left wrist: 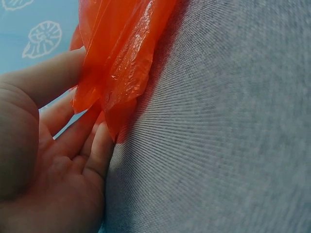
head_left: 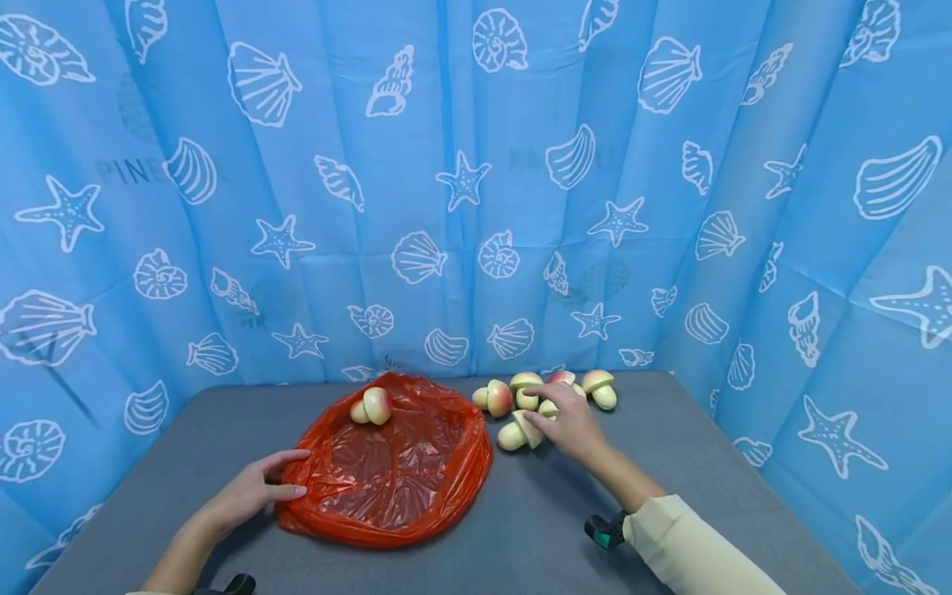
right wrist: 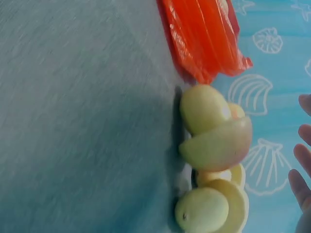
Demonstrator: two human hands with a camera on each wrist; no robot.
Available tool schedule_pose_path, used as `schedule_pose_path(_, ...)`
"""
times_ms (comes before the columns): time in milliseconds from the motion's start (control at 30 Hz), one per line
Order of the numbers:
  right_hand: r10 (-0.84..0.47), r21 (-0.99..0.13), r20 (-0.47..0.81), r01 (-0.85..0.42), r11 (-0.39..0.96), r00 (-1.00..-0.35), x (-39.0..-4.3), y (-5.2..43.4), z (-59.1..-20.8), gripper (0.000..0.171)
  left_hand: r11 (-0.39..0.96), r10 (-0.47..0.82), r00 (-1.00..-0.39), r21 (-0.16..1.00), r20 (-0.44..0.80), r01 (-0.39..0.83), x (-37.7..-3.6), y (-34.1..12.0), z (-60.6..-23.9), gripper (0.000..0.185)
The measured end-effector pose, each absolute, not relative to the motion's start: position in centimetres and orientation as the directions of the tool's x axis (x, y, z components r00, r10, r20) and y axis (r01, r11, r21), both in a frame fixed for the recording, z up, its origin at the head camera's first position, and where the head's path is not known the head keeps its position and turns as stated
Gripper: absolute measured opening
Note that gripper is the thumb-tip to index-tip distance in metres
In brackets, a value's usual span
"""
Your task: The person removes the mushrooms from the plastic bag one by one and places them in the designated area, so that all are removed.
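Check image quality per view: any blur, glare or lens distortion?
Head view: wide-angle warp bends the blue curtain, lighting even and soft, focus fine. Left wrist view: specular glare on the orange plastic bag, the left hand very close and soft. Right wrist view: the toy mushrooms slightly out of focus, grey table smeared, right hand's fingertips cut off at the frame edge.

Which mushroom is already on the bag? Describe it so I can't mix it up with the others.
Find the red plastic bag spread on the grey table, its near edge held by the left hand. One toy mushroom sits on its far rim, alone; all the others cluster on bare table to the right.
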State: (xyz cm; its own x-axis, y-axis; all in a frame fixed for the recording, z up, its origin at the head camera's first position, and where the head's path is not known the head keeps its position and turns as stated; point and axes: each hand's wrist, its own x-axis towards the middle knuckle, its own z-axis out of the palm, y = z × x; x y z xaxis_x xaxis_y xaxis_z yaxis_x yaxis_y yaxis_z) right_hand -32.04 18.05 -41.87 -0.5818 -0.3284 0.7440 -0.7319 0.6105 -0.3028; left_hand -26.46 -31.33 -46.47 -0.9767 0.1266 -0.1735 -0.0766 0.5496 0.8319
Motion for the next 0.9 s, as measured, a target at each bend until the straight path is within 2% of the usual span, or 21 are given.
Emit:
schedule_pose_path(67,-0.321,-0.313,0.756,-0.746,0.587,-0.570,-32.2,17.4,-41.8,0.030,0.551,0.125,-0.977,0.831,-0.173,-0.076,-26.5,-31.3,-46.4,0.069)
schedule_pose_path(133,-0.304,-0.367,0.748,-0.750,0.551,-0.590,-32.3,16.8,-41.7,0.028,0.554,0.123,-0.977,0.829,-0.172,-0.076,-26.5,-31.3,-46.4,0.069)
schedule_pose_path(300,-0.236,-0.604,0.635,-0.664,0.442,-0.735,-32.3,14.7,-40.6,0.025,0.555,0.122,-0.978,0.829,-0.170,-0.075,-26.4,-31.3,-46.4,0.070)
schedule_pose_path(400,-0.219,-0.683,0.563,-0.598,0.419,-0.797,-32.3,13.5,-39.9,0.024,0.554,0.124,-0.978,0.829,-0.169,-0.073,-26.4,-31.3,-46.4,0.070)
schedule_pose_path(567,-0.248,-0.720,0.502,-0.560,0.410,-0.828,-32.5,11.6,-39.1,0.022,0.554,0.134,-0.976,0.830,-0.170,-0.069,-26.4,-31.3,-46.3,0.069)
schedule_pose_path(900,-0.311,-0.723,0.447,-0.543,0.426,-0.839,-33.6,8.2,-38.4,0.024,0.546,0.164,-0.970,0.835,-0.181,-0.063,-26.4,-31.4,-46.2,0.069)
